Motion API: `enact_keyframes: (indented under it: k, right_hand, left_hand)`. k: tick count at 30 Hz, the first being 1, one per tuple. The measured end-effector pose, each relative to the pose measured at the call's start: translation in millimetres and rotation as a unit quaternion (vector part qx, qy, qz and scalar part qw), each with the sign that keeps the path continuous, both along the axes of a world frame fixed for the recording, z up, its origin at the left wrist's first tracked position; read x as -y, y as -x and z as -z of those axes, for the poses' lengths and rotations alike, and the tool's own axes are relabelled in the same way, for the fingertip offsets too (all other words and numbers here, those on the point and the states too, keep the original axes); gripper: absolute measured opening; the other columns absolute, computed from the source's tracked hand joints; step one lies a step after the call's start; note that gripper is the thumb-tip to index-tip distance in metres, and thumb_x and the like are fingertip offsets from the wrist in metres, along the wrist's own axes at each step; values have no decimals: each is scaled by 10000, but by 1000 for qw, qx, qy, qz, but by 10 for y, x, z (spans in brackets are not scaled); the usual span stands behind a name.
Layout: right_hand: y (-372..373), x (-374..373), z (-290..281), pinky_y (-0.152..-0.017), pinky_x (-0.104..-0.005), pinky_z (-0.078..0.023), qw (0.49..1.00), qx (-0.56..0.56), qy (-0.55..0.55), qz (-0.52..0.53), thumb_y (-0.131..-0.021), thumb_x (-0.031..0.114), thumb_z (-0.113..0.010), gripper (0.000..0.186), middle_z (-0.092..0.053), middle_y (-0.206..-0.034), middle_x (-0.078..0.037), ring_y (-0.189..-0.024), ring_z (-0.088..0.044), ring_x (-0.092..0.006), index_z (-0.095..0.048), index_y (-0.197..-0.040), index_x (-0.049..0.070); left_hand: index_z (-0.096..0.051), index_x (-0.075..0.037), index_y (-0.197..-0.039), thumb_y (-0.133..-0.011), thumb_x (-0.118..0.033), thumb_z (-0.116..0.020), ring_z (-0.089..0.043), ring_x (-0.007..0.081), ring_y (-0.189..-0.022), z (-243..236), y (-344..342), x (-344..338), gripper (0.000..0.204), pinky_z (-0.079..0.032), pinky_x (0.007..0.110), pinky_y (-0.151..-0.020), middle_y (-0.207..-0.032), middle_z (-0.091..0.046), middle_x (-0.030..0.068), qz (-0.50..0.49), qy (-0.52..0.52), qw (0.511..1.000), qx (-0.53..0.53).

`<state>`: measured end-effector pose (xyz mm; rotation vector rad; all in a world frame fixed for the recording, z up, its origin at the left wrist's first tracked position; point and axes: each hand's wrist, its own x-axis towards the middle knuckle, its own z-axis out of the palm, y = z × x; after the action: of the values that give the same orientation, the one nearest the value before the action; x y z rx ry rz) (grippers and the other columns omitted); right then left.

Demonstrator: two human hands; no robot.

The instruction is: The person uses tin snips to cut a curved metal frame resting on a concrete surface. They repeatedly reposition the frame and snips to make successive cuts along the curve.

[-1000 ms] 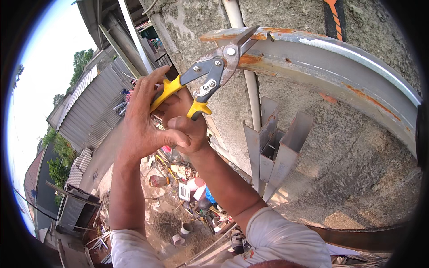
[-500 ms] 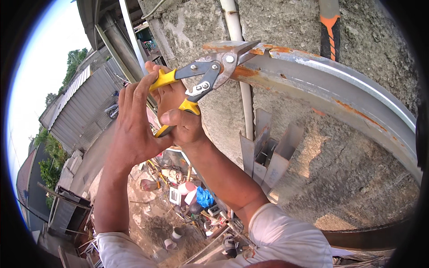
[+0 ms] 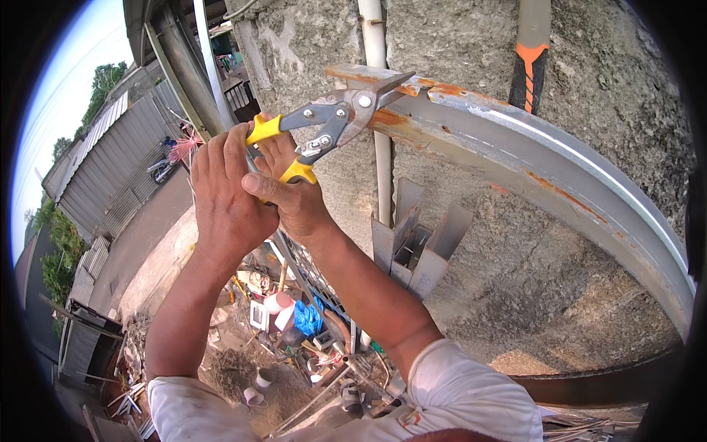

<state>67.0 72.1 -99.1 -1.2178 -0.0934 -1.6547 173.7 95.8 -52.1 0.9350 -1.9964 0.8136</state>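
Observation:
Tin snips [image 3: 318, 116] with yellow-and-black handles are gripped by both my hands. My left hand [image 3: 230, 195] closes round the handles from the left, its fingers over the upper one. My right hand [image 3: 296, 208] wraps the lower handle, thumb pressed near my left hand; its other fingers are partly hidden. The jaws sit on the upper edge of a long grey, rust-streaked metal channel [image 3: 515, 158], near its left end. One blade lies above the edge. Whether the jaws cut through metal there I cannot tell.
Behind the channel rises a rough concrete wall [image 3: 471, 243] with a white pipe [image 3: 373, 40]. A tool handle [image 3: 528, 74], grey, orange and black, shows at the top. Metal channel pieces [image 3: 423, 250] stand beneath. Below lie scrap and a blue plastic bag [image 3: 308, 318].
My left hand's fingers have folded closer over the handles, nearer my right hand. The view has shifted slightly, so the snips and channel appear a little further left.

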Motion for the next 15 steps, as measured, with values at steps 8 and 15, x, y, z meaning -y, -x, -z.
enact_keyframes:
  k: [8, 15]
  right_hand:
    - [832, -1633, 379, -1092, -478, -424, 868, -373, 69, 320, -902, 211, -751, 693, -406, -1483, -277, -1369, -467, -372, -414, -1463, -14]
    - [2162, -2639, -876, -1009, -507, -500, 554, -518, 231, 609, -853, 70, -744, 430, -572, -1339, -232, -1259, -565, -408, -652, -1272, 100]
  left_hand:
    - [-401, 10, -1408, -538, 54, -686, -425, 434, -1327, 53, 136, -40, 917, -301, 540, -1162, -1338, -482, 229, -9, -35, 997, -69]
    - [-422, -23, -1413, -557, -27, -779, -469, 433, -1234, 237, 92, 175, 927, -335, 532, -1085, -1304, -496, 210, 10, -23, 995, -91]
